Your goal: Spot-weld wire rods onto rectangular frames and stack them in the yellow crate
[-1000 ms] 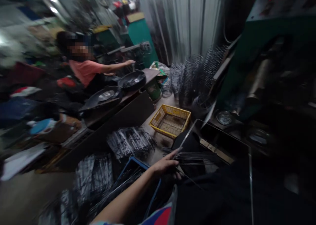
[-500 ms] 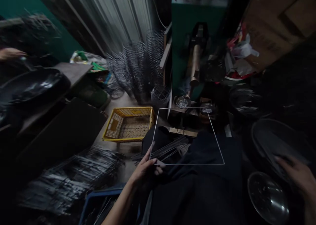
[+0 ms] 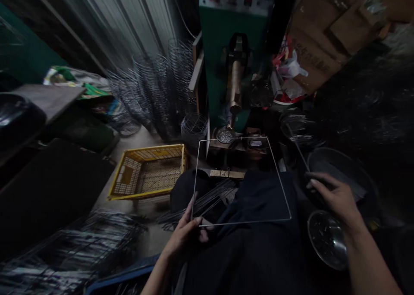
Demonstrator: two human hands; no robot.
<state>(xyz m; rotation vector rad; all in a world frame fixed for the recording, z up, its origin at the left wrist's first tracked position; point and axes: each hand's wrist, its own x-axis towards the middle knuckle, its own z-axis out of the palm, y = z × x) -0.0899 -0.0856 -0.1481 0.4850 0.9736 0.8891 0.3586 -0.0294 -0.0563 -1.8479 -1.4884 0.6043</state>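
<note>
My left hand [image 3: 189, 226] is closed on the near left corner of a rectangular wire frame [image 3: 243, 222], which spans above my lap. Dark trousers [image 3: 265, 200] show through the frame. A bundle of straight wires [image 3: 210, 200] lies between my legs, just beyond the left hand. Off to the right, my right hand [image 3: 336, 196] grips a thin rod with a dark grip [image 3: 300, 155] that points up and away. Below that hand sits a shiny metal bowl [image 3: 326, 239] with small pieces in it. A wide dark basin [image 3: 343, 170] stands behind the hand.
A green machine [image 3: 215, 70] with a copper-coloured arm [image 3: 236, 86] stands ahead, a small dish of bits [image 3: 225, 135] beneath it. Left are a yellow crate [image 3: 145, 196], stacked wire racks [image 3: 152, 88], piled wire pieces [image 3: 80, 247] and a blue bin [image 3: 119, 277]. Cardboard [image 3: 310, 49] leans at the right.
My right hand has come up and inward from the right basin, now with the thin rod in it. The view has swung right; the left hand still holds the wire frame.
</note>
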